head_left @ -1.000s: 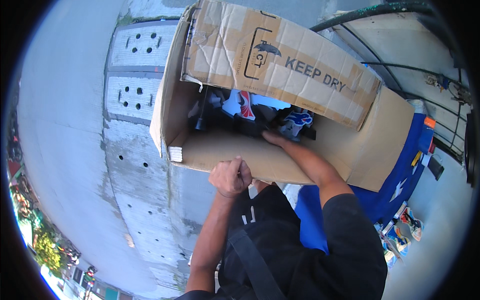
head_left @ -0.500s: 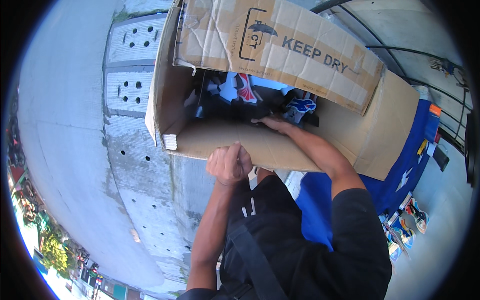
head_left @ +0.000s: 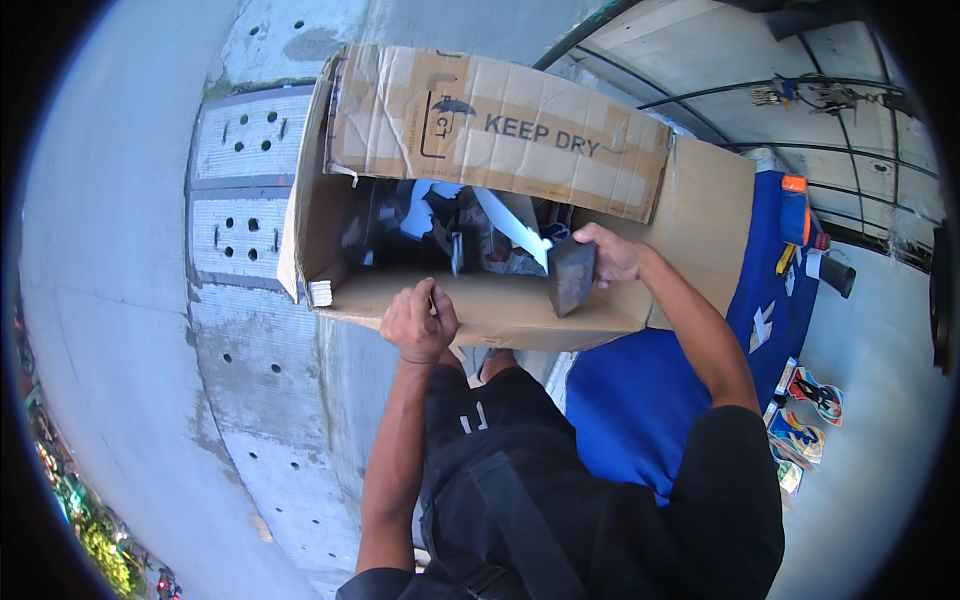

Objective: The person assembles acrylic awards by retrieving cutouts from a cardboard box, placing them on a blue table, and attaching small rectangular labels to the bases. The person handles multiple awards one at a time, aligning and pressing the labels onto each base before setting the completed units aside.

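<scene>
The large cardboard box occupies the upper centre of the head view, tilted with its opening toward the person. 1 long flap stands raised at the 12 o'clock side; a second flap lies flat toward 3 o'clock.

Left hand: positioned at the near wall of the box, at roughly 7 o'clock from the opening. The fingers are clenched over the upper edge of that wall, gripping the cardboard.

Right hand: positioned at the 4 o'clock corner of the opening. The fingers are closed around a dark grey flat item, which hangs down across the near wall, partly inside and partly outside the box. What kind of item it is cannot be told. A white strip runs diagonally from the upper end of the item back into the box.

Box contents: a heap of dark and white items fills the interior toward 10 o'clock from the right hand. Individual pieces cannot be told apart.

Surroundings: a blue cloth lies below the box at 5 o'clock and extends toward 2 o'clock. Several colourful printed cards lie at its 4 o'clock edge. An orange object sits at the cloth's far end, at 2 o'clock. Grey concrete slabs with round holes lie at 9 o'clock from the box.
</scene>
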The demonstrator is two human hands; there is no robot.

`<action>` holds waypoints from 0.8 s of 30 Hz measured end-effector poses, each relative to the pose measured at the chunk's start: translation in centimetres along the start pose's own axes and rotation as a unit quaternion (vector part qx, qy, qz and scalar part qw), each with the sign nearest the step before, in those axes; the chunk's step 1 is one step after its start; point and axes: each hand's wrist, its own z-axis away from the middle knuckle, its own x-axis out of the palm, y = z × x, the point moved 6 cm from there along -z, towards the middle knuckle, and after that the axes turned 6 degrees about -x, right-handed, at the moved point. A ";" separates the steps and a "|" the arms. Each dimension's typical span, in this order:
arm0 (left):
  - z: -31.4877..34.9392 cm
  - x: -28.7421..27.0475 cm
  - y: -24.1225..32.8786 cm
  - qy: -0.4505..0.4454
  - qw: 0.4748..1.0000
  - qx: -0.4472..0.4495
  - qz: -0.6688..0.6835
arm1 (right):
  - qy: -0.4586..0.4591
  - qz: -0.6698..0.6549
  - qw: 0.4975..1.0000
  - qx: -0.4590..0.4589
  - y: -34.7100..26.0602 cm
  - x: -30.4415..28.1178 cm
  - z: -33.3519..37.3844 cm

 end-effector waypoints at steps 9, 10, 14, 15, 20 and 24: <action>-0.3 1.9 5.5 -0.271 0.905 -0.240 0.224 | 0.105 0.248 0.952 -0.144 2.1 7.3 13.4; 0.4 2.2 7.9 -0.316 0.860 -0.261 0.305 | 0.184 0.371 0.896 -0.159 2.0 9.1 13.9; 3.0 4.3 14.8 -0.452 0.609 -0.418 0.500 | 0.381 0.419 0.791 -0.232 2.8 14.7 17.2; 2.8 4.2 15.6 -0.444 0.600 -0.407 0.527 | 0.407 0.385 0.780 -0.279 3.0 15.2 18.4; 3.2 2.8 17.8 -0.511 0.495 -0.399 0.578 | 0.410 0.144 0.806 -0.402 7.9 15.1 22.8; 3.4 0.9 21.5 -0.504 0.554 -0.344 0.566 | 0.494 -0.058 0.728 -0.471 18.0 14.4 22.5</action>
